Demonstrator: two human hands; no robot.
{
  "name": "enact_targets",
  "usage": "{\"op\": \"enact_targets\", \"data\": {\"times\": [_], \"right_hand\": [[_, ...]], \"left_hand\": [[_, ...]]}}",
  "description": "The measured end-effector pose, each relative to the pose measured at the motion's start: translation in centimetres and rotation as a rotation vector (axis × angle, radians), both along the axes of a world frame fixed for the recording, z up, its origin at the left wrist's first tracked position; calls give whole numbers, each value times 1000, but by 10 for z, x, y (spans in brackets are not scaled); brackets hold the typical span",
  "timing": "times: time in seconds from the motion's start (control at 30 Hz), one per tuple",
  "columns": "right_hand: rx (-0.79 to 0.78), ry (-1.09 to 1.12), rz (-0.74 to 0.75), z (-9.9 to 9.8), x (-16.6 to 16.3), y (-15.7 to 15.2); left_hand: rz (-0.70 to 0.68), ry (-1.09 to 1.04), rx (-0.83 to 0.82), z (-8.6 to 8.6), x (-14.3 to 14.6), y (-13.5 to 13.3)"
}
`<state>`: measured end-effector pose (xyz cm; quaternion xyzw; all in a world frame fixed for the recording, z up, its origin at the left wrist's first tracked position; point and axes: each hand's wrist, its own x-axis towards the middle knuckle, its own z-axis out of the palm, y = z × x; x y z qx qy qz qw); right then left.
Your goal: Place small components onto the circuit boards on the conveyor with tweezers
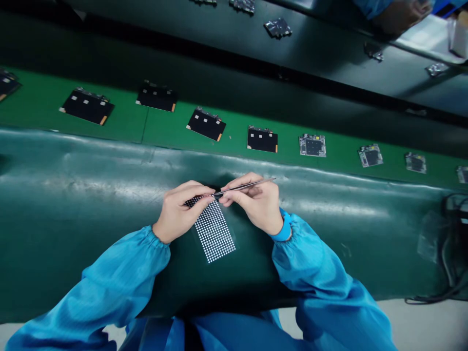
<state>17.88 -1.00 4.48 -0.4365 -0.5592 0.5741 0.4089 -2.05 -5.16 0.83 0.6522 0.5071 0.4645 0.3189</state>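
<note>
My right hand [256,200] is closed around a pair of tweezers [244,186], whose tip points left toward my other hand. My left hand [183,207] is closed in a pinch at that tip; a dark piece shows around the fingertips, too hidden to name. Below both hands lies a sheet of small white round dots [216,233] in rows on the green mat. Part of its upper end is covered by my left fingers.
Beyond the mat [109,195], a green strip carries several black-covered circuit boards [206,124] and several bare circuit boards [312,145]. Silvery packets [278,28] lie on the far surface, near another person's hand [400,14]. Dark cables [446,253] hang at the right.
</note>
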Motion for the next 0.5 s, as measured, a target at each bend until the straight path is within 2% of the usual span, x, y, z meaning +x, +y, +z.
{"op": "enact_targets", "data": {"times": [0.3,0.4,0.5], "right_hand": [[-73,39,-39,4,10,5],[-68,58,-135,3,30,17],[-16,68,-290,-3,69,37]], "left_hand": [[8,23,-18,1,-2,-1],[35,62,-35,1,-5,-5],[81,90,-52,-2,-10,-9]]}}
